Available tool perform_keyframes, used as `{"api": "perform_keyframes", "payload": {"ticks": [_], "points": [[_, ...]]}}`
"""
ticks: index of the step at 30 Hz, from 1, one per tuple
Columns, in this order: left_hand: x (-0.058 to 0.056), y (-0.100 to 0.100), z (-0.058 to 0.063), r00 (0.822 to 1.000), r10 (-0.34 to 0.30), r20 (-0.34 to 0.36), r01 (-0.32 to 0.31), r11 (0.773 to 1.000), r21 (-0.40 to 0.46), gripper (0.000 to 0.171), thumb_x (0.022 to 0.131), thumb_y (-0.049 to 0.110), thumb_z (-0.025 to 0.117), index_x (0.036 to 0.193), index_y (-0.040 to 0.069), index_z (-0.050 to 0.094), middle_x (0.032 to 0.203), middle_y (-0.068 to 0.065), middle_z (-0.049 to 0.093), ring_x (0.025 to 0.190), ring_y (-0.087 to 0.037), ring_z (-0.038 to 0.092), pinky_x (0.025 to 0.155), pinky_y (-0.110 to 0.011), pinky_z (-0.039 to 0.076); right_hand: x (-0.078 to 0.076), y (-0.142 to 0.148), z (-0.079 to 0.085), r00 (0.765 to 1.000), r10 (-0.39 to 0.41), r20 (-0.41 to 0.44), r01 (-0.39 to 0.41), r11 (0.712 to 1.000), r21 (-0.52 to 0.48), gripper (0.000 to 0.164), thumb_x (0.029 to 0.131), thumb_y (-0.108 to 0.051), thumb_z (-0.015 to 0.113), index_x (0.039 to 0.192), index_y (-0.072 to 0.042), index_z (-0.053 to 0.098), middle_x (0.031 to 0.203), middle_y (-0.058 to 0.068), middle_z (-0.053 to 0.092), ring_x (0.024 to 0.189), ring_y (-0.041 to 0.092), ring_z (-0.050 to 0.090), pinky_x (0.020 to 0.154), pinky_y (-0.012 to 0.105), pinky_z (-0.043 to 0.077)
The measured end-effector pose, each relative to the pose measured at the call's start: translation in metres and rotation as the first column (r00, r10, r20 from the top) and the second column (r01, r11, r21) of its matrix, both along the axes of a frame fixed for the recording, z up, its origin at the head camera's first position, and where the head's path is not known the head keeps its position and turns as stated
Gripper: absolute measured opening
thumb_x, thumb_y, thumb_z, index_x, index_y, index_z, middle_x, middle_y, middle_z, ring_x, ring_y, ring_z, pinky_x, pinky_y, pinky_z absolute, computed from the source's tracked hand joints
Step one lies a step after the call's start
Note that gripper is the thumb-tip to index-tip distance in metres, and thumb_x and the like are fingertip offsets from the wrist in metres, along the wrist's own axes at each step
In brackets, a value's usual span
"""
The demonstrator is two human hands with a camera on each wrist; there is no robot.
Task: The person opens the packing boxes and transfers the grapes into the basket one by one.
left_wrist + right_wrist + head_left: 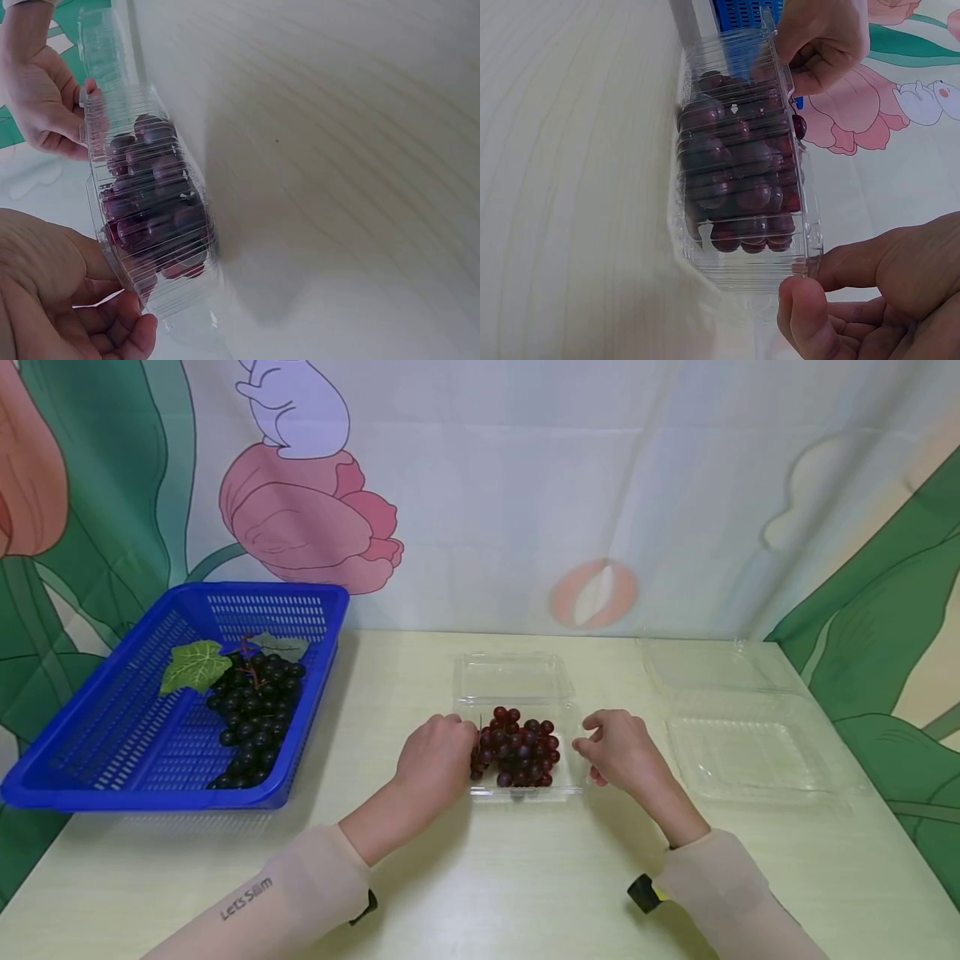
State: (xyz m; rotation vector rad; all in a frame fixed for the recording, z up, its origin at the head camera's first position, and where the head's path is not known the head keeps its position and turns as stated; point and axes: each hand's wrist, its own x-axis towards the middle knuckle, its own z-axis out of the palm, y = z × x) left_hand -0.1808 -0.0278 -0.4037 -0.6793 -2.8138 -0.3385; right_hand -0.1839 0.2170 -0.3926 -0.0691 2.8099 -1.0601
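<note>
A bunch of dark red grapes [521, 750] lies in the base of a clear plastic clamshell box [567, 768], whose lid [510, 677] is folded back toward the curtain. My left hand [437, 760] pinches the box's left rim, close beside the grapes. At the opposite end, my right hand [618, 752] holds the right rim between thumb and fingers, as the right wrist view shows. Ribbed walls let the grapes [154, 195] show through in the left wrist view. Part of the left hand's fingertips is hidden behind the rim in the head view.
To the left stands a blue plastic basket [90, 777] with a bunch of black grapes [258, 718] and green leaves [197, 667]. Another clear box [750, 760] sits opened on the table's right side. A patterned curtain [487, 510] hangs behind the table [510, 877].
</note>
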Motion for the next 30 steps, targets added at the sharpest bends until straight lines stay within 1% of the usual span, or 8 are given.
{"api": "perform_keyframes", "payload": {"ticks": [3, 10, 13, 17, 20, 24, 26, 30], "points": [[0.0, 0.0, 0.0, 1.0, -0.006, -0.003, 0.006, 1.0, -0.002, 0.023, 0.075, -0.02, 0.065, 0.071, 0.002, 0.065, 0.066, -0.008, 0.058, 0.061, -0.023, 0.054, 0.054, -0.034, 0.053, 0.0, 0.0, 0.0, 1.0, 0.0, -0.002, 0.0, 1.0, -0.001, 0.039, 0.099, -0.005, 0.067, 0.132, 0.014, 0.059, 0.094, 0.019, 0.073, 0.048, 0.016, 0.062, 0.054, 0.029, 0.056], [0.0, 0.001, 0.001, 1.0, -0.001, 0.027, 0.001, 1.0, 0.0, 0.019, 0.077, -0.02, 0.067, 0.076, 0.0, 0.067, 0.069, -0.009, 0.057, 0.064, -0.024, 0.051, 0.059, -0.033, 0.052, -0.001, 0.0, 0.0, 1.0, 0.004, -0.011, -0.004, 1.0, 0.002, 0.038, 0.099, -0.005, 0.067, 0.131, 0.015, 0.059, 0.092, 0.018, 0.073, 0.048, 0.016, 0.062, 0.054, 0.03, 0.056], [0.0, 0.002, 0.001, 1.0, 0.006, 0.029, -0.006, 1.0, -0.005, 0.019, 0.078, -0.021, 0.066, 0.078, -0.002, 0.068, 0.069, -0.01, 0.055, 0.064, -0.024, 0.051, 0.06, -0.032, 0.052, -0.001, 0.0, 0.0, 1.0, 0.001, -0.01, -0.001, 1.0, 0.006, 0.038, 0.099, -0.005, 0.067, 0.131, 0.015, 0.059, 0.092, 0.018, 0.073, 0.048, 0.016, 0.062, 0.054, 0.03, 0.056], [0.001, 0.003, 0.003, 0.998, 0.028, 0.058, -0.028, 1.0, 0.008, 0.019, 0.078, -0.022, 0.064, 0.08, -0.003, 0.068, 0.069, -0.01, 0.054, 0.065, -0.023, 0.053, 0.06, -0.032, 0.053, -0.001, 0.0, -0.001, 1.0, 0.0, -0.006, 0.0, 1.0, 0.01, 0.038, 0.099, -0.005, 0.067, 0.131, 0.015, 0.059, 0.093, 0.019, 0.073, 0.049, 0.015, 0.062, 0.054, 0.03, 0.056], [0.002, 0.004, 0.005, 0.996, 0.034, 0.08, -0.036, 0.999, 0.024, 0.019, 0.079, -0.022, 0.062, 0.078, -0.004, 0.066, 0.068, -0.01, 0.053, 0.064, -0.023, 0.053, 0.059, -0.032, 0.054, -0.001, -0.001, -0.001, 1.0, -0.002, -0.004, 0.002, 1.0, 0.007, 0.038, 0.099, -0.005, 0.067, 0.131, 0.014, 0.059, 0.093, 0.019, 0.073, 0.048, 0.015, 0.062, 0.055, 0.03, 0.056], [0.0, 0.004, 0.007, 0.997, 0.026, 0.079, -0.03, 0.999, 0.045, 0.024, 0.081, -0.022, 0.062, 0.072, 0.0, 0.062, 0.066, -0.009, 0.051, 0.062, -0.022, 0.052, 0.058, -0.033, 0.054, -0.001, 0.0, -0.002, 1.0, 0.001, -0.008, -0.001, 1.0, 0.005, 0.038, 0.099, -0.005, 0.067, 0.131, 0.015, 0.059, 0.092, 0.019, 0.073, 0.047, 0.015, 0.062, 0.056, 0.03, 0.057], [-0.001, 0.004, 0.009, 0.996, 0.021, 0.082, -0.026, 0.997, 0.069, 0.027, 0.083, -0.021, 0.062, 0.07, 0.003, 0.061, 0.066, -0.008, 0.052, 0.063, -0.023, 0.053, 0.059, -0.034, 0.053, -0.001, 0.0, -0.003, 1.0, 0.004, -0.01, -0.004, 1.0, 0.004, 0.039, 0.099, -0.005, 0.067, 0.131, 0.015, 0.059, 0.092, 0.019, 0.073, 0.047, 0.015, 0.062, 0.056, 0.03, 0.057], [-0.002, 0.004, 0.013, 0.995, 0.003, 0.101, -0.017, 0.99, 0.139, 0.019, 0.089, -0.014, 0.065, 0.079, 0.001, 0.071, 0.079, -0.01, 0.066, 0.078, -0.026, 0.064, 0.072, -0.036, 0.059, -0.001, 0.0, -0.003, 1.0, 0.002, -0.008, -0.002, 1.0, 0.003, 0.039, 0.099, -0.005, 0.067, 0.131, 0.015, 0.058, 0.093, 0.019, 0.073, 0.047, 0.016, 0.062, 0.056, 0.03, 0.057]]}}
